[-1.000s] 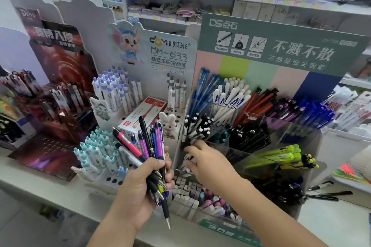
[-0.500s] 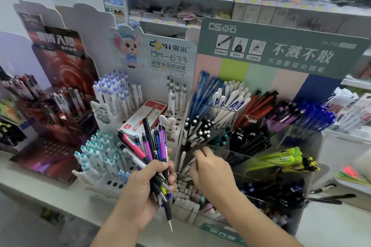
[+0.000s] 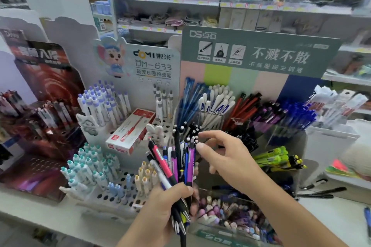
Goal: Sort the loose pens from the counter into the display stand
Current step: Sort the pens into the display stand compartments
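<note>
My left hand (image 3: 164, 206) grips a bundle of loose pens (image 3: 176, 164), pink, purple, blue, black and white, fanned upward in front of the stands. My right hand (image 3: 226, 158) hovers just right of the bundle's tops, fingers spread and relaxed, holding nothing; its thumb and forefinger reach toward the purple pen. Behind it stands the clear tiered display stand (image 3: 281, 128) with compartments of blue, white, red, purple, black and green pens. A few loose black pens (image 3: 321, 191) lie on the counter at the right.
A white peg stand (image 3: 112, 196) with capped pens and a red pen box (image 3: 130, 130) sits to the left. A dark red display (image 3: 40, 106) is at far left. Erasers fill the front tray (image 3: 230, 218). Shop shelves rise behind.
My right hand has come up out of the stand's lower compartment, empty, toward the top of the bundle. My left hand has lifted the bundle slightly toward the right.
</note>
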